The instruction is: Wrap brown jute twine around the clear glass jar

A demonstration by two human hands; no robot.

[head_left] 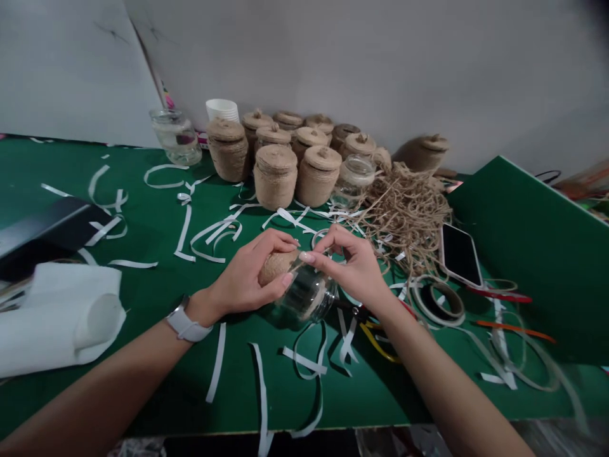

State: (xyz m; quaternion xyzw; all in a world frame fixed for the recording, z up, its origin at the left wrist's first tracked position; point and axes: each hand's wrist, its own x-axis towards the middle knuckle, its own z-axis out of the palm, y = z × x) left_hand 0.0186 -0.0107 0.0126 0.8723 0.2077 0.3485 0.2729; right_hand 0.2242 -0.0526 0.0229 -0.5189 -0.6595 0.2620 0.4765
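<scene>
At the centre of the frame, the left hand (250,270) has its grip wrapped round a jar (302,298), fingers over the top and thumb along the near side, pressed firmly against it. The jar lies tipped over, its twine-covered end toward the upper left and its clear glass mouth toward the lower right. A watch (189,322) is on the left wrist.

The right hand (352,266), just right of centre, reaches across the top of the jar. Its grip is narrow: thumb and forefinger come close together at the edge of the twine cover. I cannot tell whether they press together or have a strand between them. Under the right wrist, scissors (380,346) with a yellow handle lie on the green surface (181,393).

Behind the hands, in the upper middle, lidded jars (275,181) covered in twine stand in a cluster, with a bare jar (354,178) at its right front. Right of that, a heap of twine (409,212) sprawls near a phone (460,254). A roll of tape (447,316) lies at right, below the phone. White strips (217,371) are scattered round the hands, and a white roll (57,324) lies at lower left.
</scene>
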